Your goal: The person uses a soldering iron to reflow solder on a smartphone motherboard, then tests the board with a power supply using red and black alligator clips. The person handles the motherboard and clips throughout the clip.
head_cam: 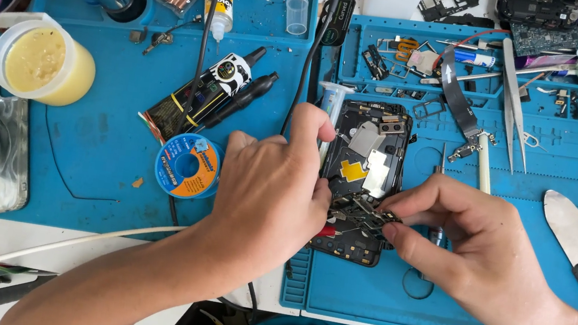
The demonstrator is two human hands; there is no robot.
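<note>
An opened phone (367, 157) with its back off lies on a blue repair mat (435, 291), its metal shields and a yellow tab showing. My left hand (271, 190) rests over the phone's left side, fingers curled around a thin tool with a red part near the lower edge. My right hand (470, 243) comes in from the right and pinches a small dark circuit board (363, 214) over the phone's lower half, thumb and forefinger closed on its right end.
Left mat (99, 154) holds a solder-wire spool (187, 165), a black glue tube (198, 96) and a jar of yellow paste (42, 66). Tweezers (515, 102), a flex cable (459, 95), a white stick (483, 164) and a metal pry tool (577, 238) lie right of the phone. Cables cross the middle.
</note>
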